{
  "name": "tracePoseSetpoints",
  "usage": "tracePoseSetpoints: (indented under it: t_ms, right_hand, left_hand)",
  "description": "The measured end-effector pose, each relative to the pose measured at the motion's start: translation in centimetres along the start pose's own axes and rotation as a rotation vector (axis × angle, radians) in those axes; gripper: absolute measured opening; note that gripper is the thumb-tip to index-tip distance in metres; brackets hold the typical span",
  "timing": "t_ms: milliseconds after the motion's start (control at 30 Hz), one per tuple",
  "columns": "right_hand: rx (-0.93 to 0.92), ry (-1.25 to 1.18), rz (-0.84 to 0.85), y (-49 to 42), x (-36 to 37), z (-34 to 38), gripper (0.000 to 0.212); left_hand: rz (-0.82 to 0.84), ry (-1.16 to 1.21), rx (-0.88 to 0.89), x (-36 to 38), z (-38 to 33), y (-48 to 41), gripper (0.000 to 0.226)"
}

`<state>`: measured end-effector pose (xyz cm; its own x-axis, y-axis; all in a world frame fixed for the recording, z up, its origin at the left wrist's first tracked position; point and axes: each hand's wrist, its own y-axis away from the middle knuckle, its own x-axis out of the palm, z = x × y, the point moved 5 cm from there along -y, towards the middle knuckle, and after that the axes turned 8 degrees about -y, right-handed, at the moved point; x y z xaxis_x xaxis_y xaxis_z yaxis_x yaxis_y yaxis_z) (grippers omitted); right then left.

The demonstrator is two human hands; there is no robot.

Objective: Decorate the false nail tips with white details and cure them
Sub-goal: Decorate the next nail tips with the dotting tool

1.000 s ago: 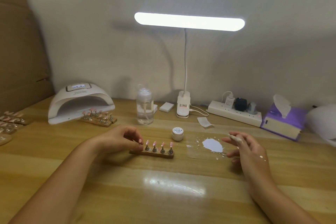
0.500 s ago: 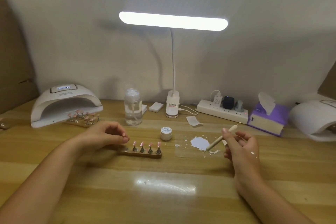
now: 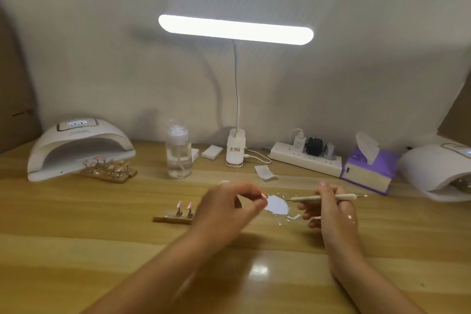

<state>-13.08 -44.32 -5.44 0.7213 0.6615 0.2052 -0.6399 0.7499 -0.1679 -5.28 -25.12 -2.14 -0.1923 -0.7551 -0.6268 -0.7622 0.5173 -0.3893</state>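
Far left of the irregular white gel puddle (image 3: 277, 204), a domed, glossy white curing lamp (image 3: 79, 146) sits with wooden strips of pink tips (image 3: 107, 172) at its mouth. Nearer on the puddle's left, a narrow wooden holder (image 3: 168, 219) carries two pink false nail tips (image 3: 184, 205) upright on small metal cones. The left hand (image 3: 226, 209) hovers just left of the puddle, thumb and forefinger drawn together; blur hides whether they pinch anything. Just right of the puddle, the right hand (image 3: 330, 209) pinches a slim, pale dotting tool (image 3: 313, 198), level, one thin metal tip pointing away from the puddle. Far right stands a purple tissue box (image 3: 369, 172).
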Motion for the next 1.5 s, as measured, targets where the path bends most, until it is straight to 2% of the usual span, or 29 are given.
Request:
tracePoseSetpoints:
  t_ms: [167, 300, 367, 433, 533, 667, 1300, 1500]
  right_hand:
    - [-0.018, 0.126, 0.100, -0.2, 0.6, -0.7, 0.032]
    - [-0.071, 0.232, 0.150, -0.1, 0.8, -0.7, 0.016]
    - [-0.066, 0.280, 0.164, -0.3, 0.8, -0.9, 0.011]
    - [-0.047, 0.314, 0.170, -0.4, 0.7, -1.0, 0.018]
    - [-0.063, 0.362, 0.163, -0.3, 0.7, -1.1, 0.026]
    - [-0.083, 0.452, 0.184, -0.2, 1.0, -1.4, 0.024]
    - [-0.081, 0.468, 0.189, -0.3, 1.1, -1.2, 0.023]
    - [-0.087, 0.228, 0.091, 0.0, 0.5, -0.4, 0.012]
  left_hand:
    - [-0.018, -0.207, 0.047, 2.8, 0.6, 0.7, 0.008]
    - [0.013, -0.313, 0.064, 3.7, 1.2, 0.7, 0.015]
    - [0.039, -0.297, 0.041, 3.8, 1.7, 0.5, 0.010]
    - [0.053, -0.258, 0.010, 3.7, 2.0, 0.3, 0.004]
    - [0.079, -0.276, 0.008, 3.9, 2.3, 0.3, 0.006]
    - [0.082, -0.295, 0.016, 4.0, 2.3, 0.3, 0.010]
    - [0.091, -0.318, 0.028, 4.0, 1.8, 0.5, 0.009]
    - [0.089, -0.311, 0.016, 4.1, 2.0, 0.6, 0.014]
